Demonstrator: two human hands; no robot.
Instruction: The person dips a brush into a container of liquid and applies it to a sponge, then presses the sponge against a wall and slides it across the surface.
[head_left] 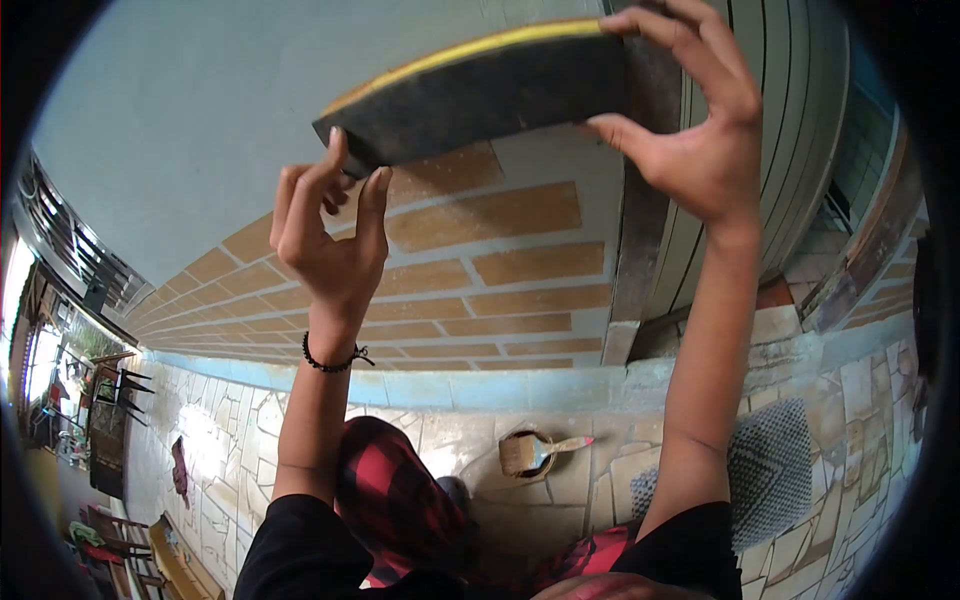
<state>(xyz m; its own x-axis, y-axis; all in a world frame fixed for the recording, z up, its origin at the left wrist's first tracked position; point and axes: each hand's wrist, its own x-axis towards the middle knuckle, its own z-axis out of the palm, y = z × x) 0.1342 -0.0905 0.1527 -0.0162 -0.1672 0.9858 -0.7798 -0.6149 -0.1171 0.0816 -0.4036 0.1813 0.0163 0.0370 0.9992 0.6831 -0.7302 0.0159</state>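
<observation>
Both of my hands hold a black rectangular pad with a yellow edge (480,95) in front of the wall, slightly tilted, its right end higher. My left hand (335,230) grips the lower left corner, with fingertips on the dark face and the thumb at the bottom edge. At the right end, my right hand (700,130) spans the pad, fingers on the top edge and thumb on the bottom edge. Behind and below it, the wall carries tan painted brick shapes (520,215) with pale lines between them. The pad's far side is hidden.
A paintbrush (560,445) lies across a small pot of brown paint (512,462) on the stone-paved floor (490,405). A grey woven mat (780,470) lies at right. A wooden door frame (640,260) borders the wall. Chairs (120,390) stand far left.
</observation>
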